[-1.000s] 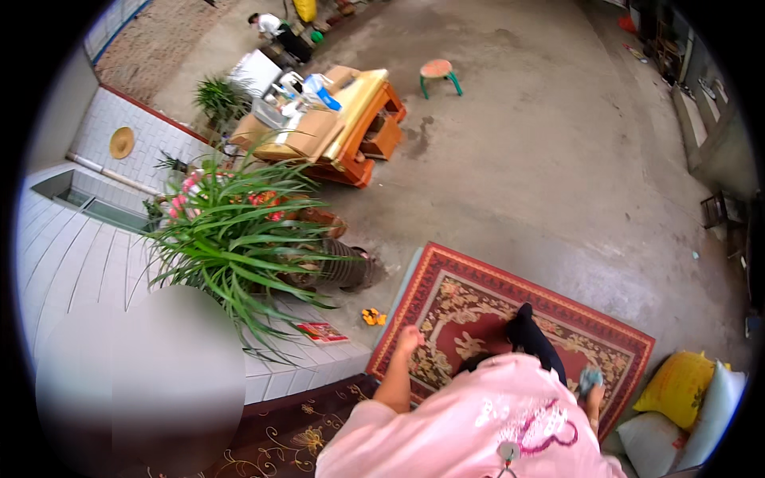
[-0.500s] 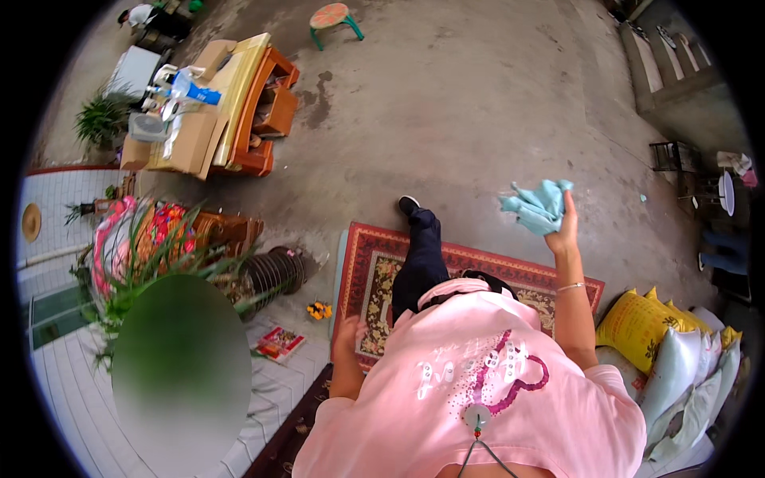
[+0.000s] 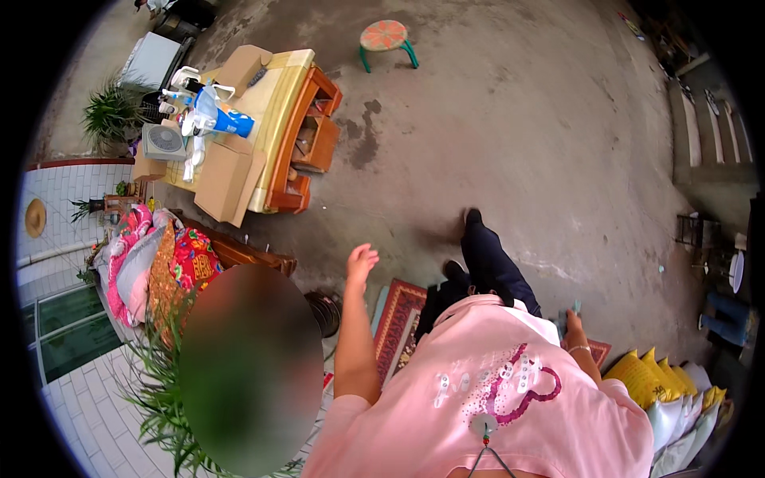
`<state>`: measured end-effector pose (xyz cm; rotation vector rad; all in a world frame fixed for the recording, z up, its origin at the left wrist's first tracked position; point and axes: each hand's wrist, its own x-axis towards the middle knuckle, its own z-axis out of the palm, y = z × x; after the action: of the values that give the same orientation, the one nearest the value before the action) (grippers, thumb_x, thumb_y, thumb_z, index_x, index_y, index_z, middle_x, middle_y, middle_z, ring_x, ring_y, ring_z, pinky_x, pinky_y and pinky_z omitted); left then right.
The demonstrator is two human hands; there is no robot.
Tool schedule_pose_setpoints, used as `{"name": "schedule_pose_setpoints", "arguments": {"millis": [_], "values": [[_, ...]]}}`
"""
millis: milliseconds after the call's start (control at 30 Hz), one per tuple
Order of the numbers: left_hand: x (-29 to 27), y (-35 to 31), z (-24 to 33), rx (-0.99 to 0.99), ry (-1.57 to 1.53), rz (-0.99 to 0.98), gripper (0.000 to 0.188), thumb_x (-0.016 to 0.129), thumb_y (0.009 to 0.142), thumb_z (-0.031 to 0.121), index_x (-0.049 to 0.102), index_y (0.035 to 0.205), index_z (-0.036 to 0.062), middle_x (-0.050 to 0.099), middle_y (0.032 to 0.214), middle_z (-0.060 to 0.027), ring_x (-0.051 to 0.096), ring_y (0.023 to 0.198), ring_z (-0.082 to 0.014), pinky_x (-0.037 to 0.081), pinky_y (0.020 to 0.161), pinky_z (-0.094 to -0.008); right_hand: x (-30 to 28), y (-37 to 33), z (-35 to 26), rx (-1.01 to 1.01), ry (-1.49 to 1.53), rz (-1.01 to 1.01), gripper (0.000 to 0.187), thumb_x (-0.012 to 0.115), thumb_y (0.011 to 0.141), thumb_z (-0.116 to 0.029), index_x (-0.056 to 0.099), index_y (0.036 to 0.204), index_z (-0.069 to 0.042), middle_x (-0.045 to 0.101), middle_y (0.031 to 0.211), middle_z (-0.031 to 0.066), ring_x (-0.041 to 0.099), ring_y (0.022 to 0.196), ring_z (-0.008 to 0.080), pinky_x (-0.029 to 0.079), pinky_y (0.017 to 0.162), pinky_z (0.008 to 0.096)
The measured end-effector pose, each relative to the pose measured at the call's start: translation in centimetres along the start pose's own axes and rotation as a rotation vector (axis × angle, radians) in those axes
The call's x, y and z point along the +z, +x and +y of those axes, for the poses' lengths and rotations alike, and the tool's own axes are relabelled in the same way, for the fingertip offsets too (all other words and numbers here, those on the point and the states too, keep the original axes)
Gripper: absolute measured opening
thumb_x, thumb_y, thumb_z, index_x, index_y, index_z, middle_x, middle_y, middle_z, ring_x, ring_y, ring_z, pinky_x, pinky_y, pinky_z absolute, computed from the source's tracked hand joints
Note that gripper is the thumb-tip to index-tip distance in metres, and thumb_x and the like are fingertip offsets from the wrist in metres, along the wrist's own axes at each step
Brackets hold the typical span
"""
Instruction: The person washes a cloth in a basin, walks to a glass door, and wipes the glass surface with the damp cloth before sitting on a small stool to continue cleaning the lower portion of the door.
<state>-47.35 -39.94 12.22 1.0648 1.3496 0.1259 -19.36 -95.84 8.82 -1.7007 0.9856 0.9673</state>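
Observation:
My left hand (image 3: 362, 264) is lifted out in front over the concrete floor, its fingers loosely bent and apart, with nothing in them. Low at my right side, my right hand (image 3: 574, 325) is closed around a light blue-green cloth (image 3: 577, 306). Only a small piece of the cloth shows past the fingers; the rest is hidden. Beneath me a red patterned rug (image 3: 404, 301) lies partly covered by my body, and my legs in dark trousers are mid-stride at its far edge.
Ahead to the left stands a yellow-topped wooden table (image 3: 275, 99) with cardboard boxes (image 3: 225, 179) and a fan (image 3: 165, 142). A round stool (image 3: 384, 36) is farther off. Colourful bedding (image 3: 195, 259) lies at left. Yellow and white sacks (image 3: 649, 381) lean at right.
I have stepped forward off the rug. My left hand has risen forward; my right hand has dropped to my side with the cloth. The table and stool look nearer.

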Motion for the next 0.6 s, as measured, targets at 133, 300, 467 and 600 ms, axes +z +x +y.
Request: {"name": "schedule_pose_setpoints", "arguments": {"millis": [133, 300, 467, 600], "values": [[2.5, 8.1, 9.6, 0.064, 0.028, -0.074, 0.03, 0.045, 0.094, 0.024, 0.051, 0.117, 0.0068, 0.062, 0.102, -0.0092, 0.06, 0.087, -0.0165, 0.046, 0.076, -0.0287, 5.5, 1.1, -5.6, 0.09, 0.007, -0.024, 0.044, 0.049, 0.086, -0.037, 0.053, 0.109, 0.0, 0.059, 0.1, 0.0117, 0.059, 0.082, 0.0251, 0.048, 0.075, 0.0376], [2.7, 15.8, 15.1, 0.046, 0.086, -0.089, 0.026, 0.045, 0.094, 0.022, 0.053, 0.113, 0.0073, 0.064, 0.093, -0.0083, 0.062, 0.075, -0.0153, 0.045, 0.062, -0.0251, 17.3, 5.2, -18.8, -0.092, 0.147, -0.107, 0.046, 0.051, 0.086, -0.041, 0.054, 0.11, -0.002, 0.059, 0.098, 0.0091, 0.056, 0.086, 0.0209, 0.046, 0.079, 0.0352], [-2.8, 20.2, 13.1, -0.112, 0.142, 0.043, 0.024, 0.049, 0.092, 0.021, 0.055, 0.107, 0.0042, 0.064, 0.088, -0.0106, 0.062, 0.072, -0.0179, 0.048, 0.058, -0.0293, 36.2, -0.1, -38.5, -0.499, -0.329, -0.109, 0.063, 0.057, 0.08, -0.048, 0.055, 0.116, 0.004, 0.056, 0.114, 0.0116, 0.05, 0.107, 0.018, 0.037, 0.093, 0.0314], [-4.9, 23.1, 13.9, -0.291, 0.014, 0.16, 0.022, 0.048, 0.091, 0.018, 0.055, 0.105, 0.0041, 0.063, 0.085, -0.0094, 0.061, 0.07, -0.0173, 0.049, 0.06, -0.0309, 49.1, -1.1, -49.5, -0.62, -0.416, -0.174, 0.068, 0.054, 0.082, -0.052, 0.052, 0.118, 0.006, 0.058, 0.111, 0.0109, 0.051, 0.104, 0.0171, 0.036, 0.093, 0.0298]]}}
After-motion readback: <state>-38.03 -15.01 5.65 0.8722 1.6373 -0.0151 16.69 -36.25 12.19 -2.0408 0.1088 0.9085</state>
